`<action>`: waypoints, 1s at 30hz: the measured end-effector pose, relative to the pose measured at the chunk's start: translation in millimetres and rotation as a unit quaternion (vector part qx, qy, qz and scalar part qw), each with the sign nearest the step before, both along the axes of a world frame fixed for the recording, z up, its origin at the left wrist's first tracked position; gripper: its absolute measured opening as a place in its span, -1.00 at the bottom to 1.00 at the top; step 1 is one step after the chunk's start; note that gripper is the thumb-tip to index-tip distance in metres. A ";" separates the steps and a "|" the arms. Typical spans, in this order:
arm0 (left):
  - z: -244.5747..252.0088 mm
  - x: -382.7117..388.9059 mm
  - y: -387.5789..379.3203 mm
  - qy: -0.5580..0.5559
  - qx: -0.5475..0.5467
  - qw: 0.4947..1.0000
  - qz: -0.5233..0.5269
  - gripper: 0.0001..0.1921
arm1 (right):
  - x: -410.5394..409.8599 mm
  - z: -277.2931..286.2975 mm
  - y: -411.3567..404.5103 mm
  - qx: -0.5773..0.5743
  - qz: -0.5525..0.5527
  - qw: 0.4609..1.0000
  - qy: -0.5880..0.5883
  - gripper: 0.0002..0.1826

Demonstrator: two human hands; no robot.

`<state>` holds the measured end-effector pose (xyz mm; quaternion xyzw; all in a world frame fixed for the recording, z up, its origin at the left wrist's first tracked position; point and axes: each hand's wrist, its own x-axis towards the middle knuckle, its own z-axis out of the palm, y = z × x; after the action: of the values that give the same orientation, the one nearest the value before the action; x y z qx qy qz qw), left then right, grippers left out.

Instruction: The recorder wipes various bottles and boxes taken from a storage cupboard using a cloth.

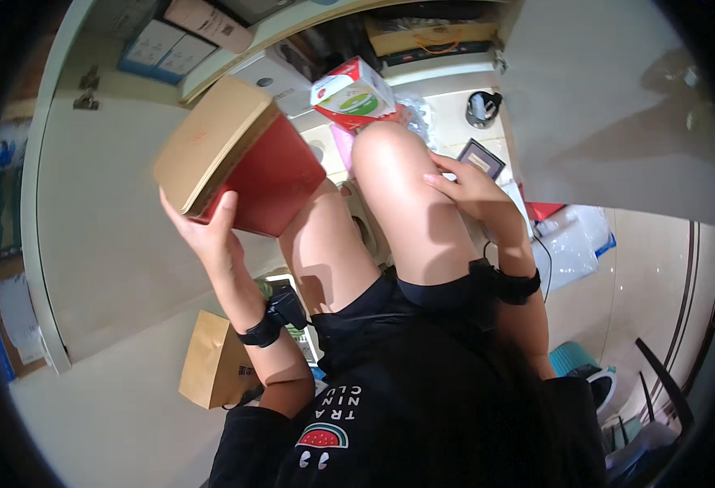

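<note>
Tilted in my left hand (211,235) is a box (281,174) with red sides and a tan top. My thumb presses on its red side and the fingers go behind it, out of sight. A lower corner of the box is close to my left thigh; whether they touch I cannot tell. My right hand (473,186) rests on my right leg just below the knee, holding nothing, with thumb and fingers apart. Past my knees stands a white, red and green carton (357,94), with crumpled clear plastic (415,119) beside it.
Cabinet doors stand open at left (125,213) and right (607,110). The shelf (436,79) ahead holds boxes. On the floor are a black cup (483,110), a dark framed item (481,160), plastic packaging (567,250), a teal bin (574,360) and a kraft paper bag (211,360).
</note>
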<state>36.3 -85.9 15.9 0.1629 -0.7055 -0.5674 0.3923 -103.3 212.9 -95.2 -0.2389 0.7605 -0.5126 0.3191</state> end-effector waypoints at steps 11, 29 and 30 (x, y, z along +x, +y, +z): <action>1.1 -11.0 33.3 -0.065 -0.112 0.991 -0.030 0.06 | 0.7 0.1 18.2 0.064 -0.043 0.997 -0.027 -0.35; 1.1 -5.1 33.3 -0.017 -0.120 0.992 -0.039 -0.13 | 5.6 28.3 25.5 0.155 -0.002 0.980 0.127 -0.52; 3.4 -4.1 35.1 0.002 -0.082 0.995 -0.050 -0.14 | 10.4 35.5 23.8 0.158 0.002 0.975 0.157 -0.51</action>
<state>32.3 -50.8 19.3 0.0938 -0.7561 -0.5267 0.3770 -92.9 236.7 -59.7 -0.2646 0.8719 -0.3418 0.2302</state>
